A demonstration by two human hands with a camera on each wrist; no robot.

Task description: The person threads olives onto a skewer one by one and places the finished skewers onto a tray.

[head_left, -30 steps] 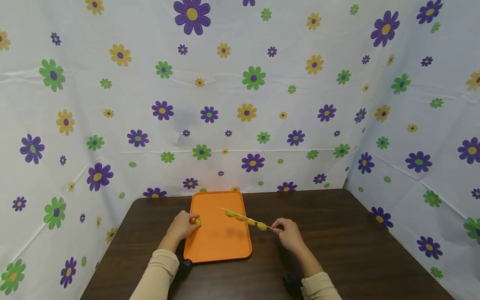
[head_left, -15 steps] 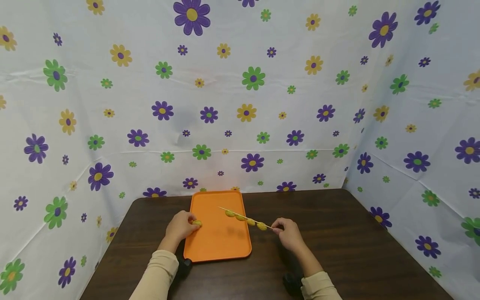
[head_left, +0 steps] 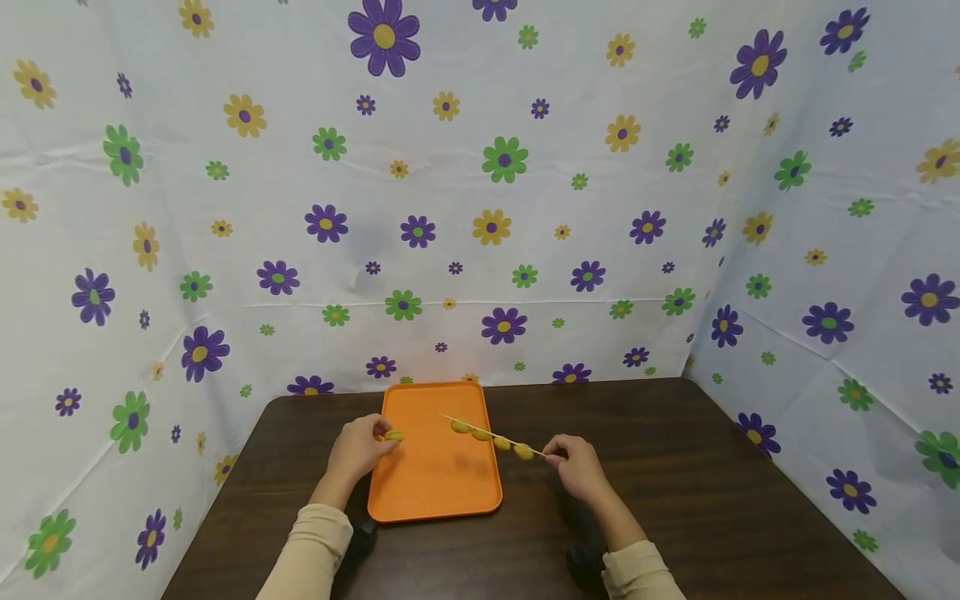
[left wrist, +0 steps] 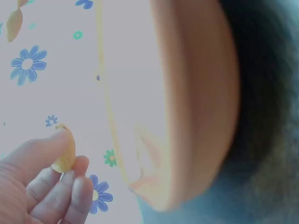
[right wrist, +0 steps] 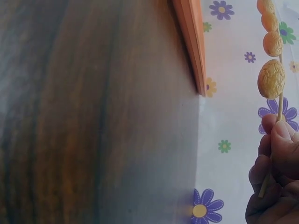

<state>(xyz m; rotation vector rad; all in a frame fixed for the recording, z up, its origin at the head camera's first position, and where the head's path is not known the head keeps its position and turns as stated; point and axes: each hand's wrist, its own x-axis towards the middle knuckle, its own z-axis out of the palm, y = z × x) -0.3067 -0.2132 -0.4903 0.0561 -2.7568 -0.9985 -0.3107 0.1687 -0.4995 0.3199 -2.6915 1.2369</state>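
My left hand pinches a small yellow oval piece between thumb and fingers, above the left edge of an orange tray. My right hand, to the right of the tray, holds a thin wooden skewer near its lower end. Several wrinkled yellow oval pieces are lined up along the skewer. It slants up to the left, with its bare tip over the tray. In the right wrist view, the skewer's butt end sticks out below the fingers.
The tray lies on a dark brown wooden table. A white sheet with printed flowers hangs behind the table and along both sides. Dark wrist gear sits near the right sleeve.
My left hand has lifted slightly, and the yellow piece in its fingers has turned and risen a little. The right hand and skewer stay nearly still. The head view has shifted slightly.
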